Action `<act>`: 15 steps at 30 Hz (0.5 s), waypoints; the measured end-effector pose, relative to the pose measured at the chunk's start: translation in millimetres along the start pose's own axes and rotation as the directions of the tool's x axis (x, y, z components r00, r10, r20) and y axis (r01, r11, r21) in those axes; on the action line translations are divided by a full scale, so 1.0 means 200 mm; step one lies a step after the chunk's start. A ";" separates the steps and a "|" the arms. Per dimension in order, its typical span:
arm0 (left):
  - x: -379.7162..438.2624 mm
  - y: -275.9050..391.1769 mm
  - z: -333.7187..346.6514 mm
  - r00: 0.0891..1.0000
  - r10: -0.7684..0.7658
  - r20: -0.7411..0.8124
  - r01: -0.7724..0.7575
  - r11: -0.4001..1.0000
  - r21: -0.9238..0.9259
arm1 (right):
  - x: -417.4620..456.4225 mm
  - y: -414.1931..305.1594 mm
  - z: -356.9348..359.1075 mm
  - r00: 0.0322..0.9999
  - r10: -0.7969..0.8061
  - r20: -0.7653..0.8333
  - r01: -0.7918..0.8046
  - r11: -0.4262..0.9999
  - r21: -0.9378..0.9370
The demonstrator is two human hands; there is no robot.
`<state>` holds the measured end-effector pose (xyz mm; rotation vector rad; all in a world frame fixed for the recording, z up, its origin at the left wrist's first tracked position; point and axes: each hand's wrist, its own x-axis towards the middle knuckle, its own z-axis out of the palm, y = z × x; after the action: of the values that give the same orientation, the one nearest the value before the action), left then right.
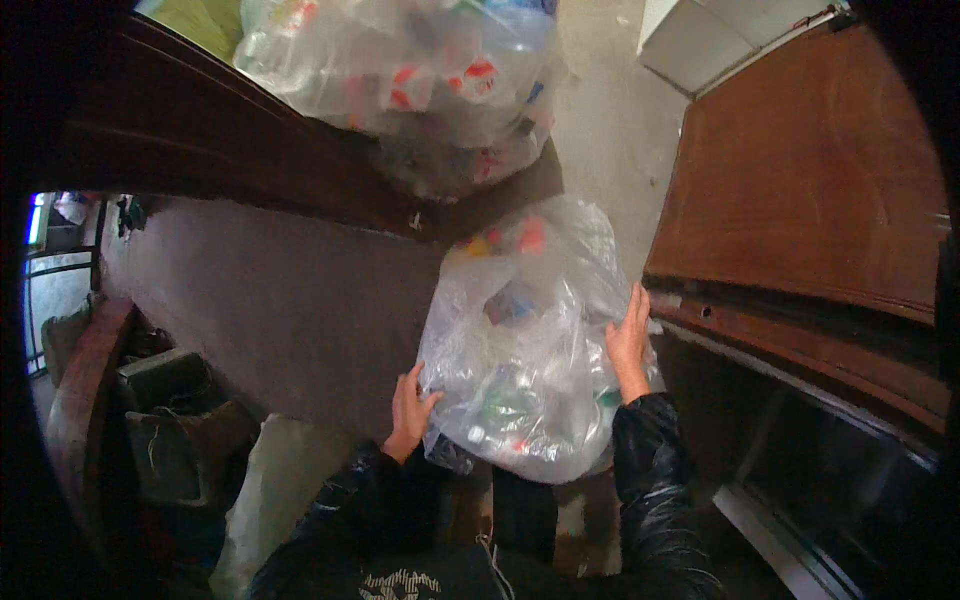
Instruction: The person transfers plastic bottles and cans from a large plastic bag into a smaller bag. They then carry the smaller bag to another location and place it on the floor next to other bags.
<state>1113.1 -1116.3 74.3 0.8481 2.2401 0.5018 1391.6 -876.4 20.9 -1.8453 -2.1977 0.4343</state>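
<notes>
A clear plastic bag (517,352) full of what look like plastic bottles is in front of my body. Green, red and blue bits show blurrily through its film. My left hand (411,416) presses on the bag's left side, thumb towards me and fingers pointing forward. Against the right side lies my right hand (628,345), its fingers nearly straight. The bag is held between both hands; whether anything supports it from below is hidden.
Ahead stands a larger clear bag of bottles (450,82), beside a dark wooden panel (247,157). To the right are a brown wooden door or panel (795,187) and a dark glass-fronted unit (832,450). A pale sack (277,487) and a dark chair-like object (172,442) stand at left.
</notes>
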 end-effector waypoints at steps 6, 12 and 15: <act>0.01 -0.02 0.05 0.996 -0.055 -0.073 0.060 0.996 0.067 | 0.22 0.17 0.33 0.943 0.065 0.328 -0.050 0.997 -0.053; 0.03 -0.02 0.10 0.979 -0.091 -0.182 0.066 0.988 -0.139 | 0.21 0.38 0.45 0.942 0.104 0.318 -0.060 0.987 -0.146; 0.09 -0.01 0.07 0.951 -0.182 -0.250 0.128 0.967 -0.218 | 0.21 0.59 0.19 0.986 0.164 0.031 -0.166 0.979 0.121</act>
<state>1112.7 -1104.0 56.1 0.5187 2.4262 0.7913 1477.4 -818.5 -58.3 -1.9708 -1.9889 0.6097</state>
